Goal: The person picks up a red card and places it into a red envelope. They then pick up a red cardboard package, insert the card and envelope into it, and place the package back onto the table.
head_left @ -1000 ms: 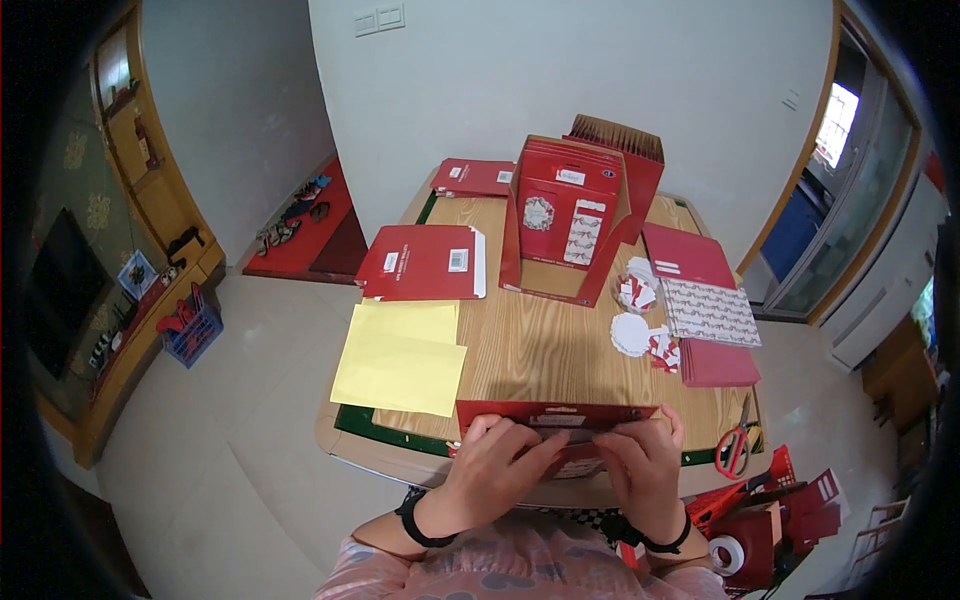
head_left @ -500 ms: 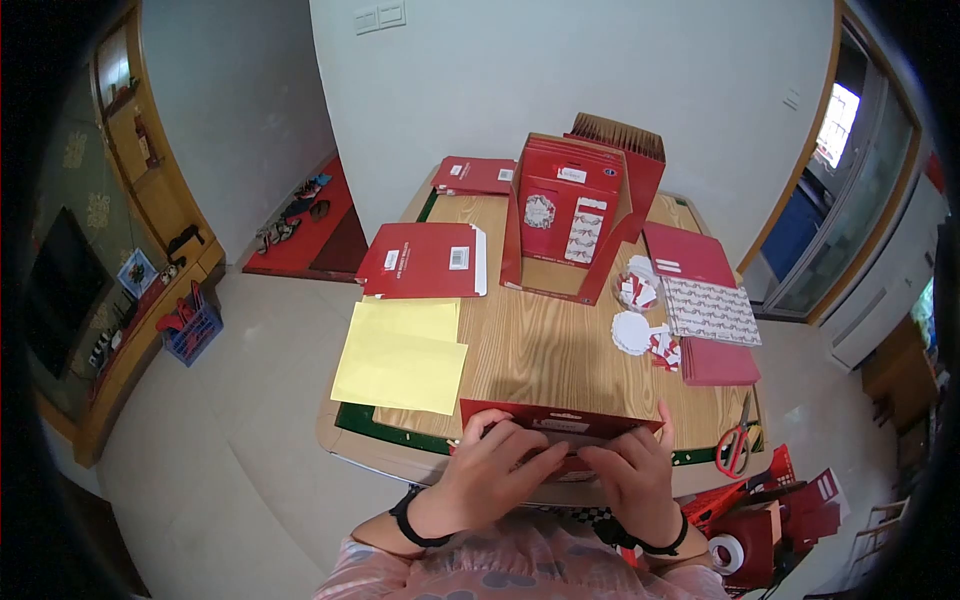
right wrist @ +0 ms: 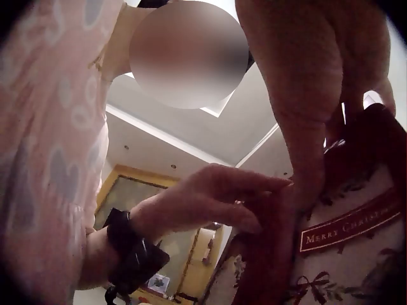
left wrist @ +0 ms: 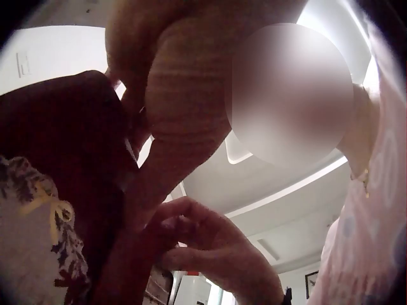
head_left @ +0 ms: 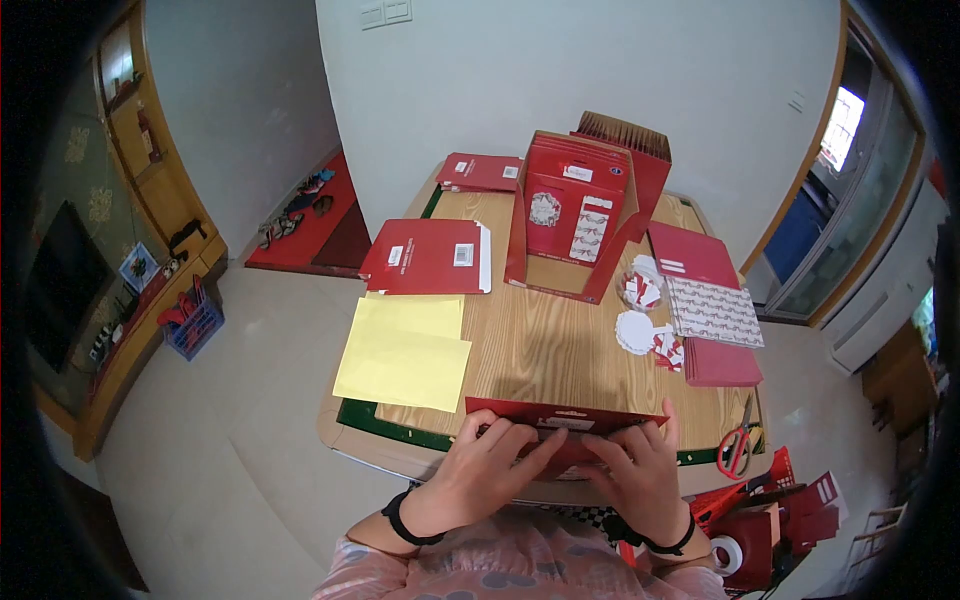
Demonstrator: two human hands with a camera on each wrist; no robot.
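Observation:
At the table's front edge, both hands hold an upright red printed card packet between them. The left hand grips its left end, fingers bent over the top edge. At the other end, the right hand grips it with one finger raised behind. Both thumbs meet near the middle, on the near side. In the right wrist view, the packet's face shows a "Merry Christmas" banner and a bow. The left wrist view shows a wreath print with a yellow bow on the red card.
Yellow sheets and red flat packets lie at left. A red display box stands at the back. At right are a patterned stack, white round tags and red-handled scissors. A filled basket is beside the table.
The head view has shifted slightly. Both thumbs have moved a little along the packet's near side, while the hands keep their grip at its two ends.

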